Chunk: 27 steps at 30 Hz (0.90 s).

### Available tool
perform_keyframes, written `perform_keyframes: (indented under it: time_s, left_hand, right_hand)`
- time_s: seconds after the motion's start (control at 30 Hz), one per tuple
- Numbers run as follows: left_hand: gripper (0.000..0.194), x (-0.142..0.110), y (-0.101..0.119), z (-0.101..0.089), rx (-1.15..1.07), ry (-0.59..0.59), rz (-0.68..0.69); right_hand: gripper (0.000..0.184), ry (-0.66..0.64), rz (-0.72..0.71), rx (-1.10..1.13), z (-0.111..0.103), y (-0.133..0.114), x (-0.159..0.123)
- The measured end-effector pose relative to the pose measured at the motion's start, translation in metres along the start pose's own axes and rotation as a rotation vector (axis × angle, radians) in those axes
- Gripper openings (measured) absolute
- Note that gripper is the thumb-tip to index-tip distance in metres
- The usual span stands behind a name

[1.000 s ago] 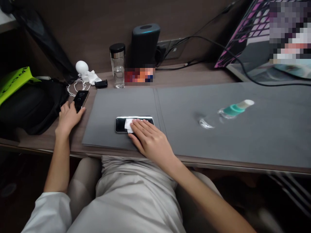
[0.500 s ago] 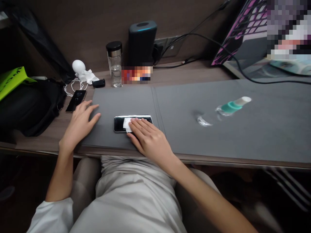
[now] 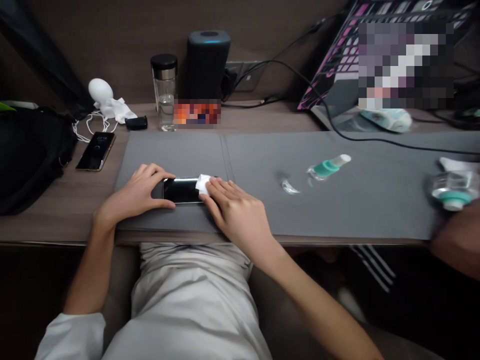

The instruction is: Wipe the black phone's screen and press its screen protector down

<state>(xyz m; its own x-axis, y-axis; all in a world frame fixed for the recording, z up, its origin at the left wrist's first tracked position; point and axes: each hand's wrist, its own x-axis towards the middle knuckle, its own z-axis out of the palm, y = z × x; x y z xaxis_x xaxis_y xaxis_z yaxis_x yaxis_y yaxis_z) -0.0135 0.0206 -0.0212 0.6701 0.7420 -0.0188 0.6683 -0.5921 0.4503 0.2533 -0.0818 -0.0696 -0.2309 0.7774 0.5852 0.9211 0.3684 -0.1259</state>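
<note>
A smartphone (image 3: 180, 192) with a black screen lies face up on the grey desk mat (image 3: 172, 150), close to the front edge. My left hand (image 3: 135, 194) grips its left end, thumb on the near long side and fingers on the far one. Across the right part of the screen, my right hand (image 3: 242, 212) presses a folded white tissue (image 3: 202, 184) under its fingertips. That hand hides the phone's right end. To the right, a clear bottle with a teal collar and white cap (image 3: 325, 169) lies on the mat, somewhat blurred.
A second phone (image 3: 96, 151) lies left of the mat, beside a black bag (image 3: 32, 155). Behind stand a glass water bottle (image 3: 165, 95) and a dark speaker-like box (image 3: 207, 65). A black cable (image 3: 360, 138) crosses the mat. Another person's blurred arm (image 3: 459, 242) is near a second clear bottle (image 3: 455, 186).
My left hand has moved right from beside the second phone and taken hold of the smartphone's left end. My right hand and the tissue have shifted toward the phone's right end.
</note>
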Motion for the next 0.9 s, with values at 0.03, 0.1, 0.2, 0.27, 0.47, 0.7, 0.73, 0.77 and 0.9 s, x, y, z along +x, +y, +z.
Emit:
perform_keyframes:
  time_s: [0.03, 0.1, 0.2, 0.27, 0.47, 0.7, 0.73, 0.77, 0.9]
  left_hand:
    - [0.070, 0.000, 0.000, 0.000, -0.005, 0.005, 0.002]
    - [0.071, 0.000, 0.001, 0.002, -0.011, 0.014, 0.000]
    - [0.073, -0.001, 0.001, 0.005, -0.017, 0.021, -0.004]
    - [0.072, 0.000, -0.001, 0.007, -0.022, 0.026, -0.002]
    - [0.066, 0.001, -0.003, 0.008, 0.001, 0.047, 0.033]
    - [0.077, 0.000, -0.003, 0.008, 0.036, 0.083, 0.052]
    - [0.080, -0.001, -0.003, 0.009, 0.034, 0.079, 0.039]
    - [0.082, -0.001, -0.003, 0.009, 0.032, 0.076, 0.028]
    - [0.080, -0.001, 0.000, 0.009, -0.004, 0.088, 0.063]
  right_hand:
    - [0.038, -0.019, 0.013, 0.004, 0.004, 0.001, 0.004]
    - [0.042, -0.044, 0.034, 0.034, 0.012, 0.002, 0.011]
    - [0.046, -0.038, 0.065, 0.102, 0.018, -0.002, 0.013]
    - [0.048, -0.032, 0.069, 0.124, 0.016, -0.009, 0.008]
    - [0.055, -0.108, -0.027, 0.127, 0.005, -0.039, 0.001]
    - [0.052, -0.222, -0.040, 0.199, 0.019, -0.045, 0.041]
    - [0.052, -0.222, -0.041, 0.204, 0.020, -0.047, 0.040]
    - [0.051, -0.219, -0.047, 0.208, 0.020, -0.049, 0.038]
    - [0.053, -0.222, -0.116, 0.228, 0.010, -0.059, 0.017]
